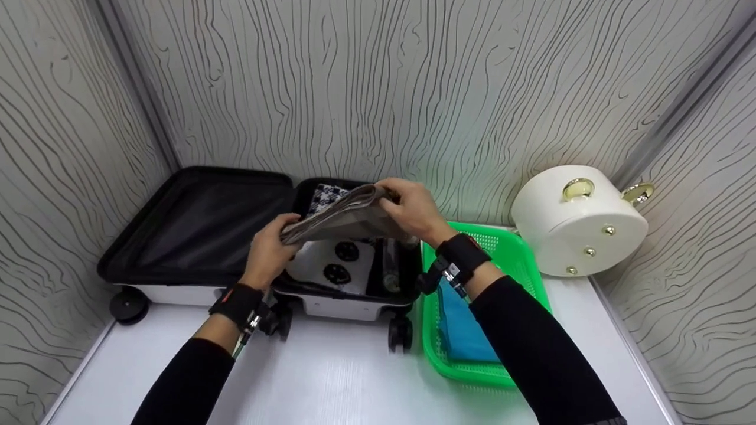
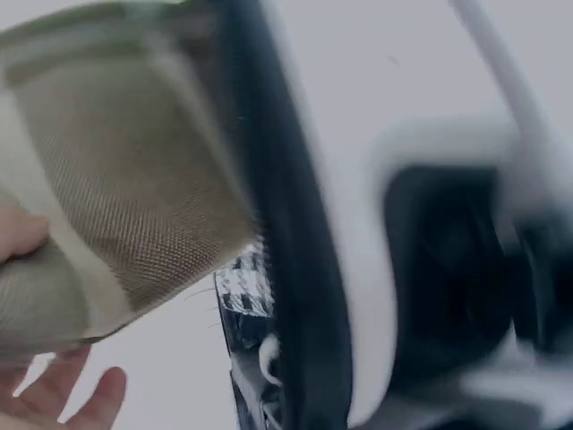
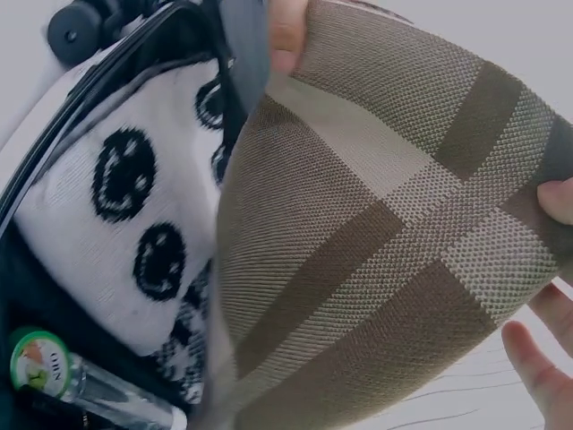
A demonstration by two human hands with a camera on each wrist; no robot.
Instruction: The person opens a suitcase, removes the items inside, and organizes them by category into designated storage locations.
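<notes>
My left hand (image 1: 269, 251) pinches one end of a folded brown checked knit cloth (image 1: 363, 218), and my right hand (image 1: 413, 206) grips its other end. Held tilted above the packed half of an open suitcase (image 1: 339, 308), the cloth fills much of the right wrist view, where its weave (image 3: 358, 269) shows tan and dark bands. Beneath it in the suitcase lie a white knit piece with black smiley faces (image 3: 89, 215) and a black-and-white patterned cloth (image 1: 325, 196). A clear bottle with a green-rimmed cap (image 3: 112, 385) lies along the suitcase's right side.
The suitcase's dark-lined other half (image 1: 207, 230) lies open at left, against the back wall. Right of the suitcase stands a green basket (image 1: 434, 348) with a blue folded item (image 1: 463, 330) inside. Behind it is a round white case (image 1: 573, 224) with gold handles and knobs.
</notes>
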